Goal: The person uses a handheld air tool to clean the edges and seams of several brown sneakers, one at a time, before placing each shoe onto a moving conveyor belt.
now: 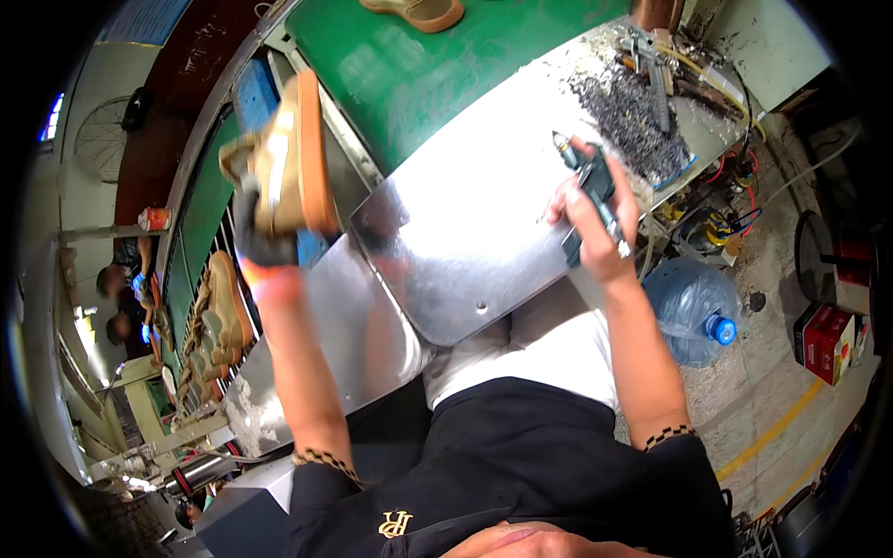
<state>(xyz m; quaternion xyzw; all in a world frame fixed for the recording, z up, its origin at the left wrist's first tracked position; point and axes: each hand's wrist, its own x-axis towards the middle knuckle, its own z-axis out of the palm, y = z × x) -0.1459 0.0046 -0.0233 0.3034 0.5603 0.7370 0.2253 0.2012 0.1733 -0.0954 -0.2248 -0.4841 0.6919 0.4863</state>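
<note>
At the left, my left hand (260,228), in a dark glove, is closed on a tan shoe (279,167) with a gum-orange sole. The shoe is held up on its side, heel and toe running up and down, over the gap beside the green belt (391,88). Motion blurs this hand and forearm. My bare right hand (603,223) is wrapped round a dark green hand tool (595,181) with a pointed metal tip; its exact kind is unclear. That hand is over the right side of a shiny metal plate (446,246).
Dark scraps (623,126) and metal tools (659,88) lie at the plate's far right. Another shoe (423,13) rests on the belt. Several tan shoes (221,307) stand on a rack at left. A large water bottle (693,312) and red box (824,342) are on the floor.
</note>
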